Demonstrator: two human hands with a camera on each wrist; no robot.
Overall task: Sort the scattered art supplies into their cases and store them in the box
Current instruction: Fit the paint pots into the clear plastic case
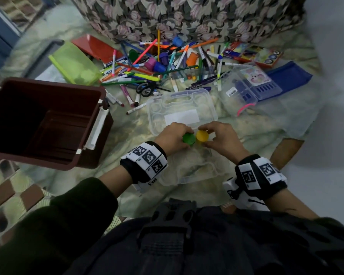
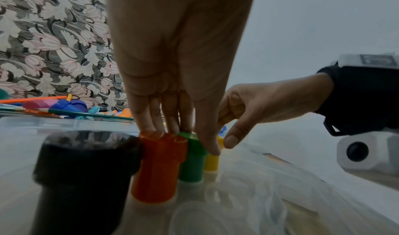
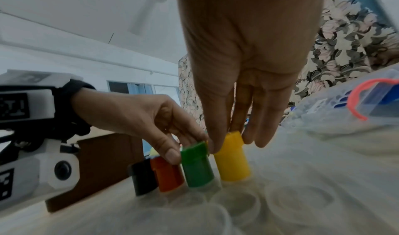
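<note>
Head view: your left hand (image 1: 172,136) pinches the green pot (image 1: 188,138) and your right hand (image 1: 219,138) pinches the yellow pot (image 1: 202,135), the two pots side by side in the near half of the open clear case (image 1: 182,114) on the bed. The brown box (image 1: 46,124) sits open to the left, well apart from the pile of markers (image 1: 157,68) — most of the sorting looks undone.

Left wrist view: black pot (image 2: 84,175), orange pot (image 2: 159,168), green and yellow stand in a tight row, your left fingers (image 2: 149,119) on the orange and green caps. Risk here: pressing one pot likely tips its neighbour.

Right wrist view: the yellow pot leans slightly and its base is not clearly down in its round socket (image 3: 300,202) — let go now and it could topple. The soft bedding under the case may also let it rock.
</note>
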